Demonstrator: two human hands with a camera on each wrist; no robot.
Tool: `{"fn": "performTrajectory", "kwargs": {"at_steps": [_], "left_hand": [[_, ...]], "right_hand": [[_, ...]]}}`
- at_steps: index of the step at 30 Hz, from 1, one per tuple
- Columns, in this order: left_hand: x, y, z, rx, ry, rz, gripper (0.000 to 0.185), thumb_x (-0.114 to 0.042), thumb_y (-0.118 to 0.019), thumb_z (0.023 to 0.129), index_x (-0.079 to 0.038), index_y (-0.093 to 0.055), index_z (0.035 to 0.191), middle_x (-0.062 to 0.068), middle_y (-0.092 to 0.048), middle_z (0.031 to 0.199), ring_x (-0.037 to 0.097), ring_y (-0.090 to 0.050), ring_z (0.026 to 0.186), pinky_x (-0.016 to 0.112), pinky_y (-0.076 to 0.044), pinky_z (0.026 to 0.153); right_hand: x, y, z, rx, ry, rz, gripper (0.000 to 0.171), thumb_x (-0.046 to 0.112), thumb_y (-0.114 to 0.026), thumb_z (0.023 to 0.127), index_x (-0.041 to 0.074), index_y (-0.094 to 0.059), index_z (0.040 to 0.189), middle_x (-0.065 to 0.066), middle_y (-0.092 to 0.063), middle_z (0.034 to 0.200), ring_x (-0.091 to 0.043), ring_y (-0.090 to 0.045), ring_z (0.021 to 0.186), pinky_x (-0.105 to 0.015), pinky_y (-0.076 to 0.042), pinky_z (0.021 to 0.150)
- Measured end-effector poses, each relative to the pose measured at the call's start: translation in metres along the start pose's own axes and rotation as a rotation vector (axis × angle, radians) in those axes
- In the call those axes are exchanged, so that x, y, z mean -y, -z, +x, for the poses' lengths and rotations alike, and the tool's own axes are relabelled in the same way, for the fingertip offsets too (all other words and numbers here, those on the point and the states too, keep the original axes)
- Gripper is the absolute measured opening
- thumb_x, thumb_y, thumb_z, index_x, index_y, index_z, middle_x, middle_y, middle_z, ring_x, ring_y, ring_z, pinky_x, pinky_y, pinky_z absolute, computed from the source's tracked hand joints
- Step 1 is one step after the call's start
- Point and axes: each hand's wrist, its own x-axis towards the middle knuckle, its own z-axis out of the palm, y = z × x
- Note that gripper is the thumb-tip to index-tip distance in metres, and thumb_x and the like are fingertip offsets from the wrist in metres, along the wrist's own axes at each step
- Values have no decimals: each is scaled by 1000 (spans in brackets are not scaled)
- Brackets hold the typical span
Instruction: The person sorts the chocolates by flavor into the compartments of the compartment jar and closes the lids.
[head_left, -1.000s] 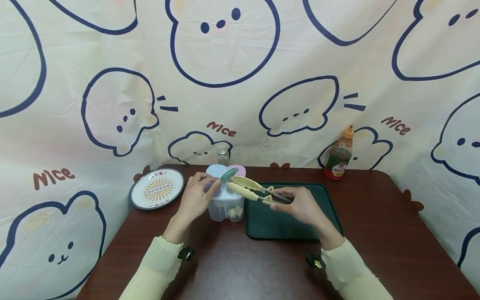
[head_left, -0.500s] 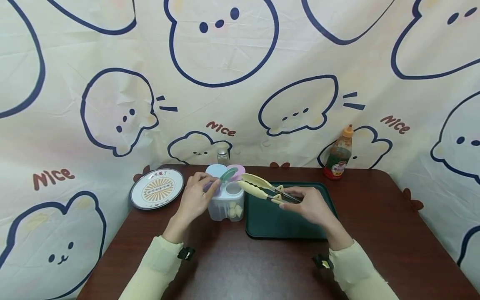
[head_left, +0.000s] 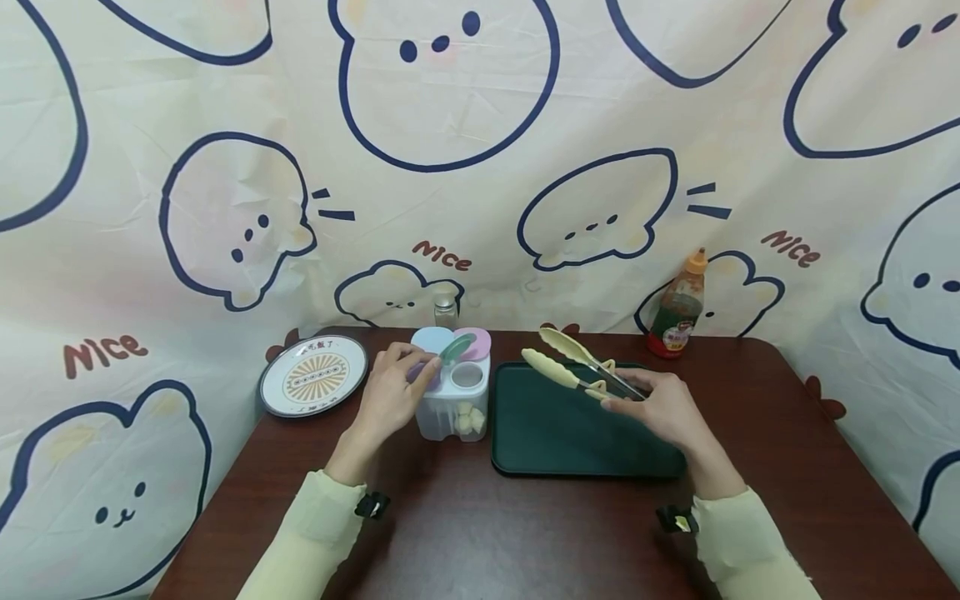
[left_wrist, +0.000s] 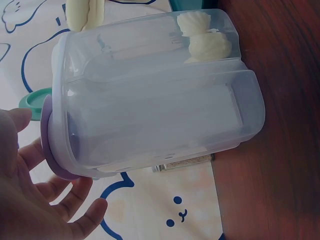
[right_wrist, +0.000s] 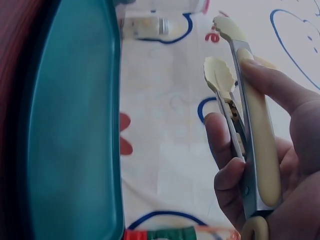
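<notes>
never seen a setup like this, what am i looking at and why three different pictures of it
It is one moment seen by three cameras worn by a person: one on the head looking down at both hands, and one on each wrist.

In the head view, a brown table holds a patterned plate, a clear divided container with pale food pieces in one compartment, a dark green tray and a sauce bottle.

The left hand holds the container's green lid flap up; its wrist camera shows the container close, sideways. The right hand grips cream tongs above the tray, tips apart and empty; its wrist camera looks along the tongs.
</notes>
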Motion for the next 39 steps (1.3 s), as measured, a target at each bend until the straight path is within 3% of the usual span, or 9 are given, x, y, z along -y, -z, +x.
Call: {"fn": "performTrajectory", "kwargs": {"at_steps": [5, 15, 26, 34, 39], "left_hand": [[-1, 1, 0, 2, 1, 0, 51, -54, -48, 101, -13, -72, 119, 10, -55, 128, 30, -46, 116, 49, -42, 97], [-3, 1, 0, 3, 5, 3, 49, -53, -48, 101, -13, -72, 119, 11, -55, 128, 30, -46, 117, 50, -42, 97], [-1, 0, 0, 16, 23, 0, 53, -56, -47, 101, -13, -71, 121, 11, -54, 130, 31, -45, 120, 52, -41, 99], [0, 0, 0, 11, 18, -1, 55, -57, -46, 100, -13, -71, 121, 11, -54, 130, 31, -45, 120, 51, -42, 99], [0, 0, 0, 10, 13, 0, 55, -57, -46, 100, -13, -71, 120, 11, -54, 131, 31, -45, 120, 51, -42, 99]], "right_hand": [[-11, 11, -2, -14, -63, 29, 80, 61, -76, 79, 13, -58, 141, -20, -61, 132, -31, -54, 108, -40, -46, 82], [-35, 21, -7, -86, -89, 3, 84, 62, -73, 81, 9, -55, 143, -25, -57, 138, -35, -54, 113, -47, -47, 87], [-62, 34, -16, -129, -164, -50, 91, 68, -69, 81, 6, -51, 145, -28, -56, 134, -35, -53, 105, -32, -41, 72], [-81, 45, -24, -157, -215, -89, 96, 70, -68, 80, 4, -47, 147, -29, -56, 129, -35, -52, 103, -33, -40, 69], [-91, 50, -28, -176, -280, -101, 102, 72, -67, 79, 2, -43, 149, -33, -51, 135, -41, -50, 109, -44, -44, 73]]}}
